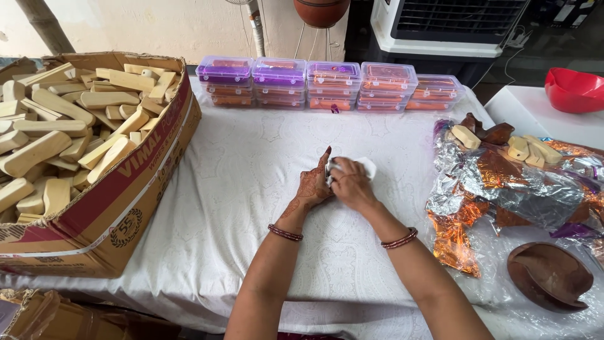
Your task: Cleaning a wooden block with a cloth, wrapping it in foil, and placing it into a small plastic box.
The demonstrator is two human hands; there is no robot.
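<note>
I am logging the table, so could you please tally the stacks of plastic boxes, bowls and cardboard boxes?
Stacks of clear plastic boxes: 5
Red bowl: 1
Brown bowl: 1
Cardboard box of pale bars: 1
Total: 8

Just one view was given, shot from a head-worn camera. It was angled steeply down and forward over the white-clothed table [251, 189], close enough that both forearms were cut off at the bottom edge.
</note>
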